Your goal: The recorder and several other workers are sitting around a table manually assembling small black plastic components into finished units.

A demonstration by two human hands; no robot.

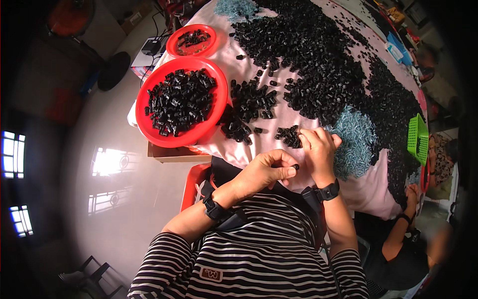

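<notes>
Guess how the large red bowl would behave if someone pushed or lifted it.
The red bowl would probably slide rather than roll, being broad and loaded. The heaped black pieces look loose, so some might spill if it tilted. Its smooth, shiny rim could feel somewhat slippery.

Glare bleaches the glossy floor (132, 182); the fisheye rim darkens.

One wide fisheye view looks down from the person's head, fairly near, above and behind the fingers (285, 173), facing the table (374, 185) beyond them.
</notes>
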